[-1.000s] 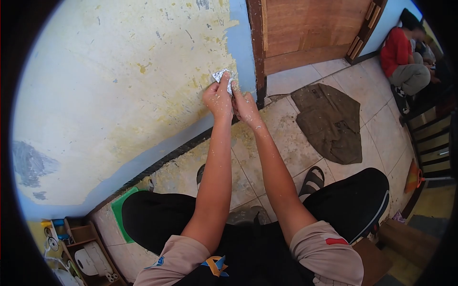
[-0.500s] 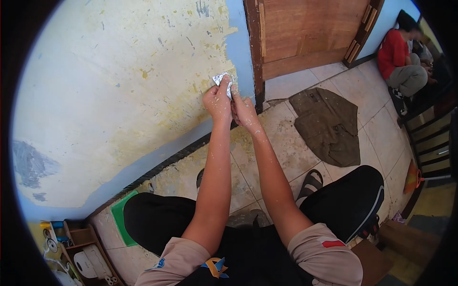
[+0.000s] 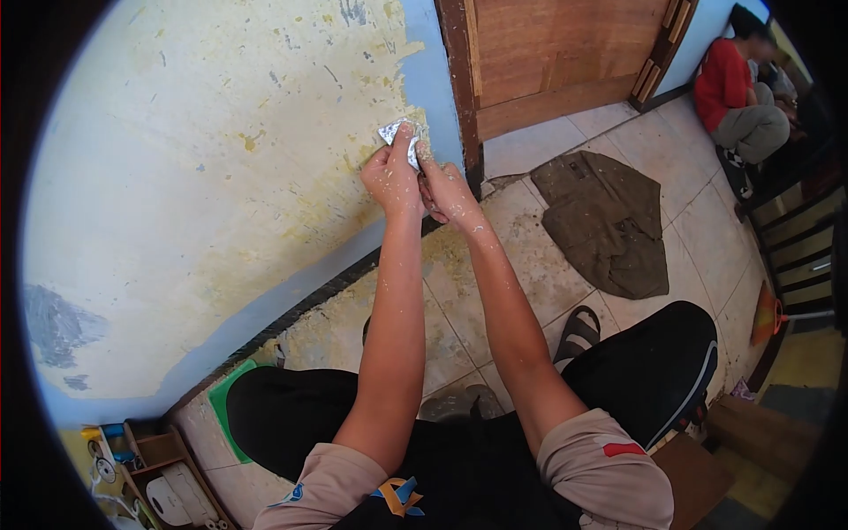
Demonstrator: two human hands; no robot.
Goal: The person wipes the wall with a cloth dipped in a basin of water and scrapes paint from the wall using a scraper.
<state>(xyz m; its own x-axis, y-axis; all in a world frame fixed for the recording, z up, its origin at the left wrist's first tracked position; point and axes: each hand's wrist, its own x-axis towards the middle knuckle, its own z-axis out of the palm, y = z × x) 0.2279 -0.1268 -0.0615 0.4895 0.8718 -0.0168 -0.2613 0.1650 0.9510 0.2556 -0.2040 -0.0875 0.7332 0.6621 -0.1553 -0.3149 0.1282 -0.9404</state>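
Note:
My left hand (image 3: 392,181) is closed on a shiny metal scraper (image 3: 395,134), its thumb lying along the blade. My right hand (image 3: 451,192) is closed at the scraper's lower side, close beside the left one; what its inner fingers grip is partly hidden. The blade rests against the wall (image 3: 265,203), near the border between the patchy, pale yellow scraped surface and the light blue paint. Small pale flakes speckle both hands and forearms.
A brown wooden door (image 3: 565,62) stands right of the wall. Brown cloth (image 3: 605,223) lies on the flake-strewn tiles. A person in red (image 3: 726,79) crouches at far right, near a dark railing (image 3: 804,256). Lower left are a green object (image 3: 226,411) and wooden shelf (image 3: 168,473).
The whole view has shifted a little. Both hands and the scraper sit slightly higher and further left in the picture, still together at the wall near the blue border.

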